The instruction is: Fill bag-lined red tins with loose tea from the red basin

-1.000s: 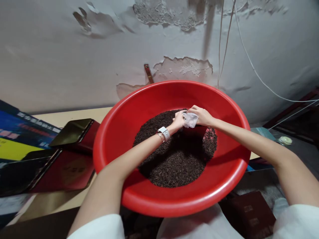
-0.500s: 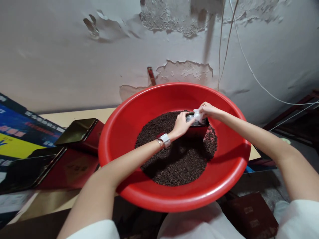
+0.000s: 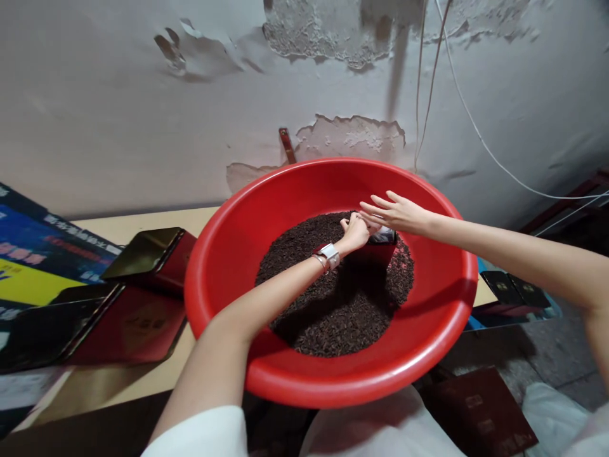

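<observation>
Precariously, perhaps, the red tin [image 3: 373, 256] stands among dark flakes [image 3: 328, 337] inside the red basin [image 3: 342, 395], the right hand [image 3: 396, 213] spread by its mouth, the left hand [image 3: 354, 231] curled there, pinching what I cannot tell. A lopsided push could tip it, since loose flakes make poor footing.

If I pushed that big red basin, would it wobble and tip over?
The red basin looks stiff, with no visible sagging. It's probably heavy, since dark, tea-like leaves cover much of its bottom. Its near side might dip, as it seems to overhang the table.
</observation>
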The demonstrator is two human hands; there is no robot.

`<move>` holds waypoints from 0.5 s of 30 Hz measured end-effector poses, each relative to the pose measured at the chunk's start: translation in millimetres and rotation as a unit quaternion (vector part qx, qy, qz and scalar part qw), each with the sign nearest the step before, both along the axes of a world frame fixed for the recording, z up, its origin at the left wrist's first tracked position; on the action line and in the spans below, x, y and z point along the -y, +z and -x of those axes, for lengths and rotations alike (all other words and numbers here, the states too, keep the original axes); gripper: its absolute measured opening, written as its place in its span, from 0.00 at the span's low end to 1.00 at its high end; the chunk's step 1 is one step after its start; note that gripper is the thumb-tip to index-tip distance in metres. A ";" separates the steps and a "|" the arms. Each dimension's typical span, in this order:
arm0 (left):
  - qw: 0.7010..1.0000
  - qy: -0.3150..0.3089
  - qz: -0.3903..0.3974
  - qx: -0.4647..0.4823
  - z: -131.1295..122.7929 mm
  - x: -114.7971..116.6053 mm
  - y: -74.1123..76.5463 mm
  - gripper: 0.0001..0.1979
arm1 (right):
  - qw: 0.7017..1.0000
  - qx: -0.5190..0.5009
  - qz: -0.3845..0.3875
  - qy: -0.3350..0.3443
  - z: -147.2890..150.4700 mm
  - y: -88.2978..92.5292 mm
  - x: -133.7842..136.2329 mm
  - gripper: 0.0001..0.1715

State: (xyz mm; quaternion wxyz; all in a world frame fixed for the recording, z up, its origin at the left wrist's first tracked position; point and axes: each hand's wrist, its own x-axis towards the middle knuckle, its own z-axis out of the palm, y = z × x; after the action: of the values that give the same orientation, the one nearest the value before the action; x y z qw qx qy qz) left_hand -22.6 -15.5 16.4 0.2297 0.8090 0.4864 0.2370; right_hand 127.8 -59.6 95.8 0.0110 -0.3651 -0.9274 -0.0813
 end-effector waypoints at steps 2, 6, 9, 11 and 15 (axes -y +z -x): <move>1.000 0.010 0.021 0.017 -1.8 -5.8 1.7 0.11 | 0.999 0.012 0.021 0.032 -5.9 -2.2 -5.4 0.24; 0.999 -0.005 0.038 0.011 0.9 -4.1 7.1 0.12 | 0.997 -0.006 0.055 -0.059 -14.0 -14.2 -18.0 0.14; 0.999 -0.013 -0.033 -0.020 5.1 11.8 7.3 0.19 | 0.948 -0.130 0.105 -0.271 -11.7 -26.2 -22.0 0.10; 0.992 -0.060 -0.103 -0.047 4.3 23.8 5.5 0.25 | 0.871 -0.244 0.171 -0.391 -6.6 -30.5 -22.4 0.13; 0.972 -0.172 -0.123 -0.104 -4.3 33.3 5.5 0.28 | 0.768 -0.349 0.308 -0.441 1.5 -18.4 -20.5 0.12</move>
State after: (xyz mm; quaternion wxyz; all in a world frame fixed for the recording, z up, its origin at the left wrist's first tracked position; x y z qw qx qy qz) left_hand -18.3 -48.8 21.9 0.1138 0.9226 0.3286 0.1668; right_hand 126.2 -39.2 77.3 0.1835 -0.7208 -0.5720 0.3457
